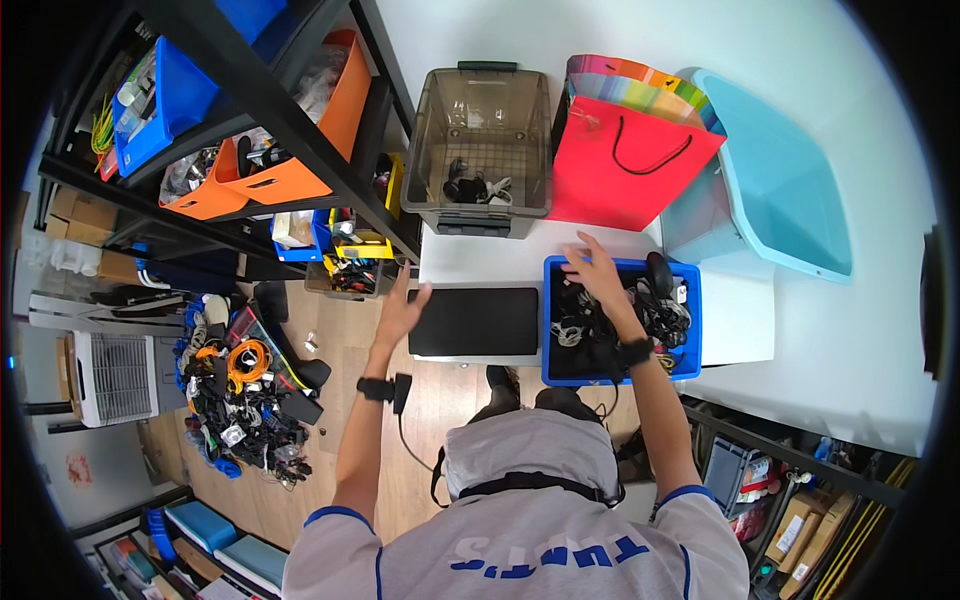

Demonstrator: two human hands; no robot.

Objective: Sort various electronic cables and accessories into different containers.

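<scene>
A blue bin (690, 330) full of tangled black and white cables (590, 325) sits on a small white table (735, 310), to the right of a flat black pad (473, 321). The person's right hand (592, 268) reaches into the far left part of the bin, fingers spread over the cables; whether it grips any of them is hard to make out. The left hand (403, 308) is open with fingers apart, at the left edge of the black pad and holding nothing. The two hands are well apart. Both wrists wear black bands. Beyond the table stand a clear grey storage box (480, 150), a red gift bag (630, 165) and a light blue tub (790, 190). On the left, black shelves (260, 110) carry orange and blue bins, and a heap of cables and gadgets (245, 400) lies on the wooden floor
</scene>
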